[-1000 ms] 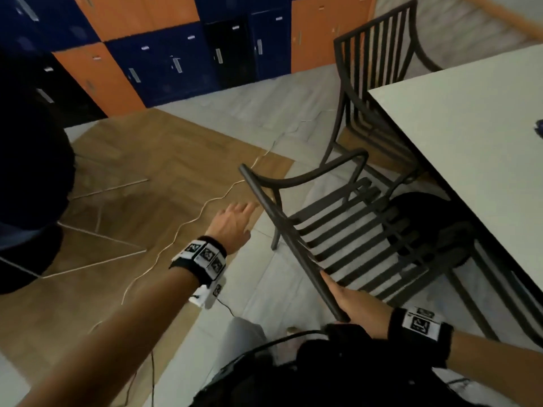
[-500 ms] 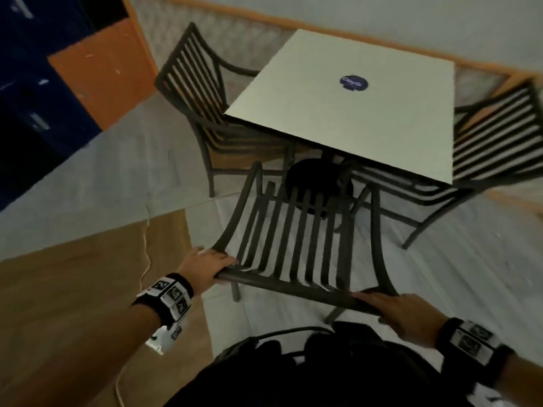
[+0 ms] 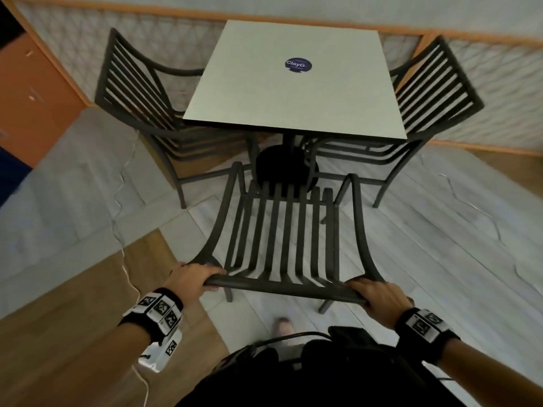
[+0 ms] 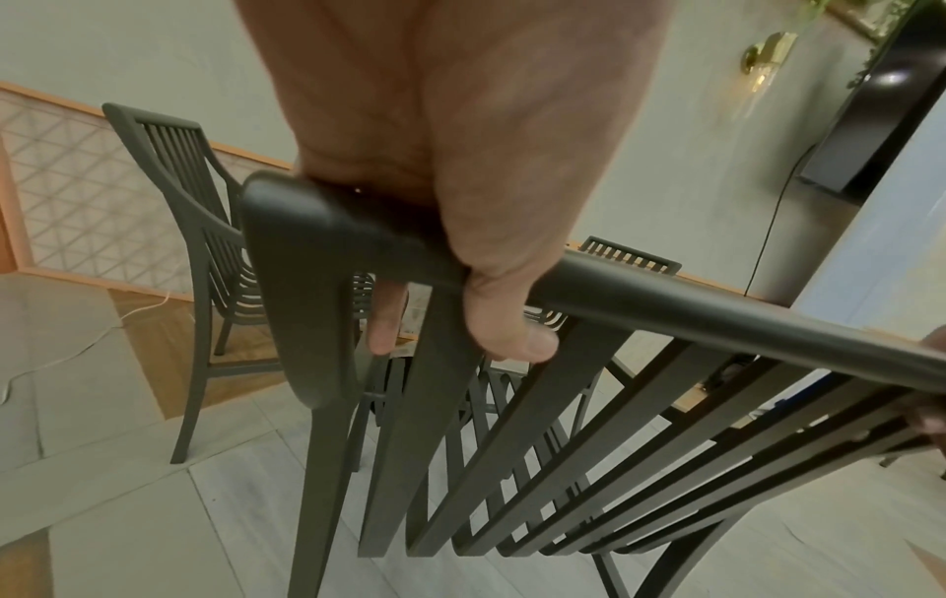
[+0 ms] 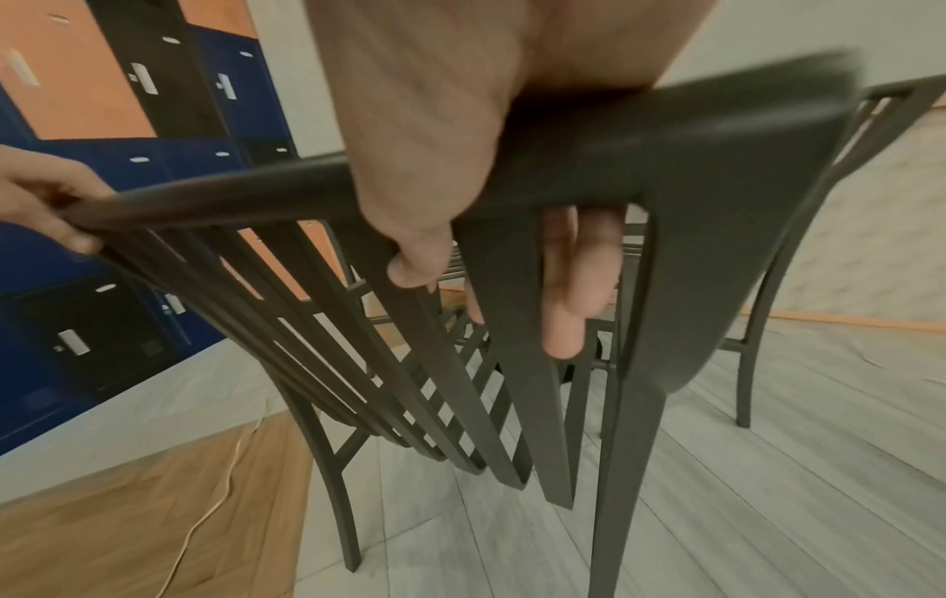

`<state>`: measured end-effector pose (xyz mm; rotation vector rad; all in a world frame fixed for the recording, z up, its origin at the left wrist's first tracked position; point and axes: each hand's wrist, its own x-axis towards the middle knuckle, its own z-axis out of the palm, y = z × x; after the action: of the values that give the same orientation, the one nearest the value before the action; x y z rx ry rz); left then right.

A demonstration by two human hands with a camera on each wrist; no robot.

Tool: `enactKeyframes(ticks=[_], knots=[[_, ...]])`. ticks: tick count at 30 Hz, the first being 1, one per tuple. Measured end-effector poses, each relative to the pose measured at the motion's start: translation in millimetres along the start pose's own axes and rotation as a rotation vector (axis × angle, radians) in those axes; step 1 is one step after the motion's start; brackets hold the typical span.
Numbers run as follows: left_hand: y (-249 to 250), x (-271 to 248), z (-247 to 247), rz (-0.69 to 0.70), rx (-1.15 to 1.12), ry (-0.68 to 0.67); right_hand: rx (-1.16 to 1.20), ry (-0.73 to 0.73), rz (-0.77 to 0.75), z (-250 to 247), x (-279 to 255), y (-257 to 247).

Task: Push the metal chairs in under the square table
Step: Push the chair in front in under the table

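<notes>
Dark grey slatted metal chairs (image 3: 282, 239); pale grey square table top (image 3: 293, 92) with a round dark blue sticker (image 3: 298, 65); orange and blue lockers (image 5: 128, 133).

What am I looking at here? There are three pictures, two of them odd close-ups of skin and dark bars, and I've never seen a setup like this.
No machine here: a person wears a camera on the head and one on each wrist. The head view looks down at a square table bearing a round blue sticker, with three metal chairs around it. The left hand and right hand grip the top rail of the nearest chair, which stands clear of the table. The close-ups are the wrist views, showing fingers curled round that rail.
</notes>
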<state>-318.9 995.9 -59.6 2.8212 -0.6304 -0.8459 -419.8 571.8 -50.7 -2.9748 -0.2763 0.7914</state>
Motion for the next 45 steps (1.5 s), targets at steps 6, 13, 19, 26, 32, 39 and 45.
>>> enactKeyframes(ticks=[6, 13, 19, 26, 32, 39, 45], knots=[[-1.8, 13.8, -6.4, -0.036, 0.044, 0.032, -0.016, 0.014, 0.028, -6.7, 18.4, -0.2], [-7.9, 42.2, -29.6, -0.061, 0.019, 0.027, -0.049, 0.058, 0.048, -27.4, 53.8, 12.2], [-14.3, 66.2, -44.8, -0.083, 0.013, 0.018, -0.077, 0.056, 0.053, -42.0, 80.6, 24.6], [-17.3, 87.7, -63.0, -0.114, -0.001, 0.031, -0.126, 0.049, 0.028, -62.5, 106.2, 32.3], [-22.3, 88.4, -64.7, -0.138, 0.013, 0.052, -0.124, 0.011, 0.002, -67.7, 111.3, 26.0], [-42.2, 56.5, -37.7, -0.215, -0.351, 0.56, -0.142, -0.032, -0.159, -122.7, 129.9, -31.6], [-87.4, -5.2, 10.3, -0.536, -0.504, 0.477, -0.137, 0.036, -0.385, -174.1, 189.6, -137.8]])
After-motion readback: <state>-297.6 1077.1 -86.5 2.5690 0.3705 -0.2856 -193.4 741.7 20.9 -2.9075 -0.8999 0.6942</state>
